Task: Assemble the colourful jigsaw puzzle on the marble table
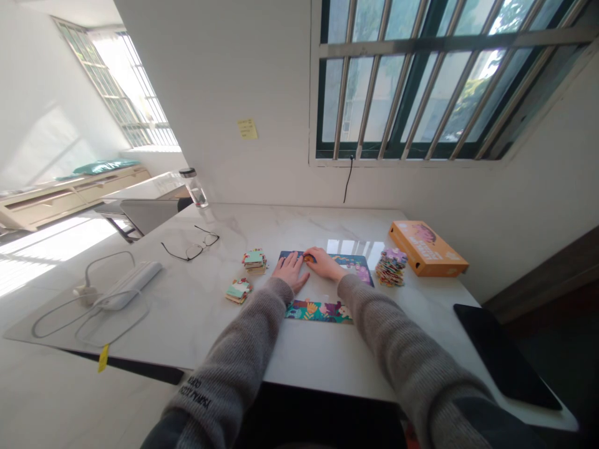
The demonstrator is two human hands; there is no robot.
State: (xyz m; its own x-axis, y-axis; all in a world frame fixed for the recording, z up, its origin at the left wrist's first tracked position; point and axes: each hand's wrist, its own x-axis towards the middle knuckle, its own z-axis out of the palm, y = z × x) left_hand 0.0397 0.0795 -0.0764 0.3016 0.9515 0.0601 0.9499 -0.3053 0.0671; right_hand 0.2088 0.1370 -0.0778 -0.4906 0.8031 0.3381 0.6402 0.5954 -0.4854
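A partly built jigsaw puzzle (322, 310) lies on the white marble table (196, 312) in front of me. My left hand (291, 270) rests flat on its upper left part with fingers stretched out. My right hand (322, 262) sits just to the right, fingers curled onto a small orange puzzle piece (309, 257) at the puzzle's top edge. Loose piece stacks lie around: one (255, 260) left of my hands, another (238, 290) nearer me, and a taller pile (391, 267) to the right.
An orange puzzle box (427, 248) lies at the far right. Black glasses (191, 246), a white power strip with cable (124, 285) and a bottle (194, 187) sit on the left. A dark tablet (503, 355) lies at the near right corner.
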